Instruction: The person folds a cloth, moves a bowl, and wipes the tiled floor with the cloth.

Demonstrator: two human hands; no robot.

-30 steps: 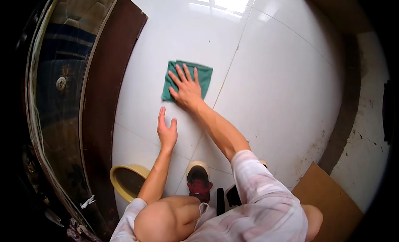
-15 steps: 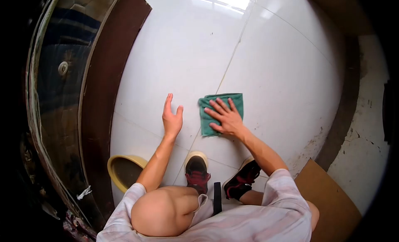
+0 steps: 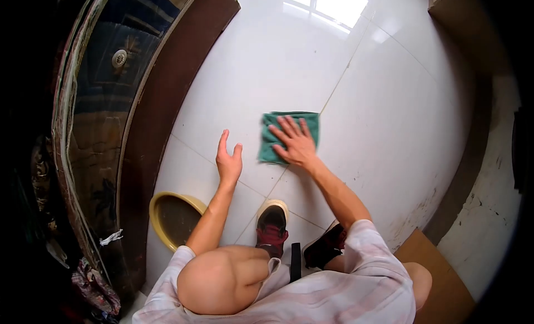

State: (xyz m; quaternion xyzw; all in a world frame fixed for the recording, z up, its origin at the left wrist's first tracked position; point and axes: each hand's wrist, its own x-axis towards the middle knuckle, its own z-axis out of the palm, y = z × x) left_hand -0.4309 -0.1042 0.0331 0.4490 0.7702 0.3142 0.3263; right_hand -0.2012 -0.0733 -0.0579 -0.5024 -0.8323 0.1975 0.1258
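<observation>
Plainly green, a flat, squarish cloth (image 3: 269, 139).

Bright window glare hits the glossy white tiled floor (image 3: 406, 118) at upper centre; curved, black-vignetted edges.

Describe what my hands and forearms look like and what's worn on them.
Left hand and right hand are bare: no gloves, watch or bracelet visible. Both forearms are uncovered below loose, short shirt sleeves, whitish with faint pink patterning.
</observation>
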